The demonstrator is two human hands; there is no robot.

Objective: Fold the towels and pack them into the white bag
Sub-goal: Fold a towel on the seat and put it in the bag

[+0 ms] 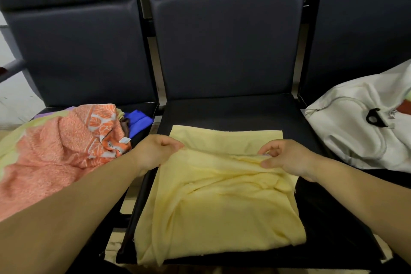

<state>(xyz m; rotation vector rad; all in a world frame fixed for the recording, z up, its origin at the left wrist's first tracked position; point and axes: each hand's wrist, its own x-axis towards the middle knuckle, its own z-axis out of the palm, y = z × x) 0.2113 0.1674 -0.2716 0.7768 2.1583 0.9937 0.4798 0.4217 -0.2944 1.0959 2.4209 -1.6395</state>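
Observation:
A pale yellow towel lies spread over the middle dark seat, its far part flat and its near part doubled over with wrinkles. My left hand pinches the folded edge at the left side. My right hand pinches the same edge at the right side. The white bag lies on the right seat, with a silver zipper and a black pull tab showing.
A heap of towels sits on the left seat: an orange patterned one on top, a blue one behind it, a pale green one at the left. Dark seat backs rise behind all three seats.

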